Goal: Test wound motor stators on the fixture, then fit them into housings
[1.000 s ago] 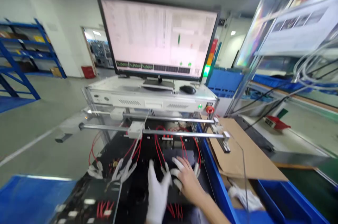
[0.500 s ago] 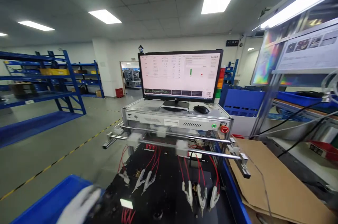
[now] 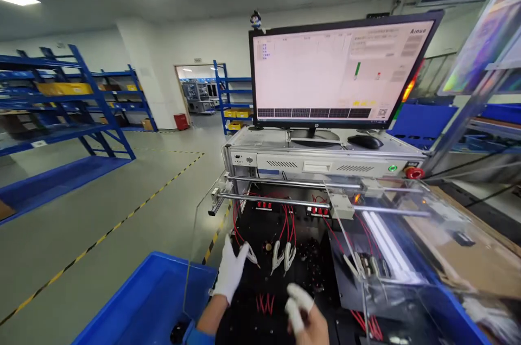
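My left hand, in a white glove, is over the left side of the black fixture. Its thumb and finger are spread in a V, with the thumb at a white clip on a red wire; whether they touch I cannot tell. Two more white clips lie to its right, near a small brass-coloured round part. Lower down, my right hand has white coverings on its fingers, which are bent and apart with nothing visible between them. Dark, tangled-looking parts lie just beyond it.
A clear panel covers clips on the right, below metal rails. Behind stand a monitor, a mouse and a red emergency-stop button. A blue bin is at left, cardboard at right.
My left hand has moved right from the blue bin to the clips, and my right hand has come into view. The clear panel now covers the right clips. Much of the screen's text and traces is gone.
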The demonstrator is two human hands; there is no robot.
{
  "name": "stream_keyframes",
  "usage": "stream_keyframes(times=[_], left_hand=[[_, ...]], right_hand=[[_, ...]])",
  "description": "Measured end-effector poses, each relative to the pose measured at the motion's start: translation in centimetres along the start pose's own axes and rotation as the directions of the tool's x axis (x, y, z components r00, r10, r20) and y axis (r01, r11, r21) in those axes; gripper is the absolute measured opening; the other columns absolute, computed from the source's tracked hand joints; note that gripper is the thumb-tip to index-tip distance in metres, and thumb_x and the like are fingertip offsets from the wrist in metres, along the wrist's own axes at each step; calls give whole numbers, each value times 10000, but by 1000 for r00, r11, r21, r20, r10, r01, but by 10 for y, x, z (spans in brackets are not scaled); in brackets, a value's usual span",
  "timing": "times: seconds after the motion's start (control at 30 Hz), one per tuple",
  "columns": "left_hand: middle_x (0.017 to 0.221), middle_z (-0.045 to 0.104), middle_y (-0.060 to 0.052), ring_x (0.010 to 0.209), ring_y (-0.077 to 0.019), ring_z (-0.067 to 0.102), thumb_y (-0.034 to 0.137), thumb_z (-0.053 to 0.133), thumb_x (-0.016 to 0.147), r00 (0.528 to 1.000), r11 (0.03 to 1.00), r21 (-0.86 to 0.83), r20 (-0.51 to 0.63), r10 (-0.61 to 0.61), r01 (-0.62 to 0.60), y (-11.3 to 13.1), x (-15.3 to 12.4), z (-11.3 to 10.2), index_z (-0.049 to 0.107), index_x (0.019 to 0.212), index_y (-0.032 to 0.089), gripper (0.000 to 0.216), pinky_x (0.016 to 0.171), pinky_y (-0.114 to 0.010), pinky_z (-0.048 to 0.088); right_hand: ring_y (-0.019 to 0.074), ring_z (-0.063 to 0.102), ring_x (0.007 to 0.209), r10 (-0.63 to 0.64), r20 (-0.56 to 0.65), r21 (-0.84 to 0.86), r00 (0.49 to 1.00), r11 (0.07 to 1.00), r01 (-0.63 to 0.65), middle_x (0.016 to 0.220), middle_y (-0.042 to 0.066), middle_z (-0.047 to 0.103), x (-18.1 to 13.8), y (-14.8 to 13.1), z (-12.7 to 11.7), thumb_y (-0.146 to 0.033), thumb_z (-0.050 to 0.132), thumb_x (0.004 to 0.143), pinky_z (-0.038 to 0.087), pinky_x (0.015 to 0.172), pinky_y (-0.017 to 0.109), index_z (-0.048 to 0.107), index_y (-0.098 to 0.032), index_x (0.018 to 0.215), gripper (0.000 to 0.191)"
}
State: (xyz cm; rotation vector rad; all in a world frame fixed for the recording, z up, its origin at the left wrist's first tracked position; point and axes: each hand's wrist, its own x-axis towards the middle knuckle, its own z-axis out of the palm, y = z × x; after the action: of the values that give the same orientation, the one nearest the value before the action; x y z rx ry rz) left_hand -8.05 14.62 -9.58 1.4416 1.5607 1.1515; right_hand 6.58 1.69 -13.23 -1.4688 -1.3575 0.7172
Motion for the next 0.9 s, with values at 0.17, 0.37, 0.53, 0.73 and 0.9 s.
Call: stream_keyframes(times=[0.17,0.37,0.53,0.73,0.9], left_hand=[[1150,550,-111,1005,-176,569,288,432,818,991,998,-43,119,60,-56,-32,63,21,74,1384,157,683,934,-350,416],[1137,558,-119,898,-188,603,397,354,858,964,992,68,251,86,-106,-41,50,-5,26,1395,177,667,809,-333,469],[1301,440,-193,1213,-322,385,488,383,809,930,759,599,368,25,-257,-96,16,-46,203,1361,62,720,988,-428,298],[1213,533,-141,1265,-354,272,503,438,735,884,518,756,467,1,-400,-117,-25,-60,328,1326,87,731,1033,-468,174],[1364,402,-74,1324,-299,179,415,550,604,781,504,724,608,-144,-471,-125,-35,-76,333,1334,158,803,1044,-417,214]], right_hand=[[224,617,785,402,-420,12,813,899,-438,925,125,647,86,27,31,-504,467,757,478,720,316,226,-37,1356,797],[241,528,1065,372,-360,-367,856,787,-496,1164,179,539,148,8,29,-393,341,860,399,857,301,285,-73,1321,564],[239,569,1001,411,-333,-435,849,732,-525,1063,163,597,150,5,22,-231,303,866,396,828,308,443,-111,1209,389],[303,566,1000,462,-275,-443,843,718,-537,1070,210,594,144,-4,22,-532,465,774,419,805,366,419,-62,1231,657],[259,570,1010,474,-182,-423,861,753,-504,1085,152,609,149,-4,20,-440,514,764,424,798,305,477,-108,1186,537]])
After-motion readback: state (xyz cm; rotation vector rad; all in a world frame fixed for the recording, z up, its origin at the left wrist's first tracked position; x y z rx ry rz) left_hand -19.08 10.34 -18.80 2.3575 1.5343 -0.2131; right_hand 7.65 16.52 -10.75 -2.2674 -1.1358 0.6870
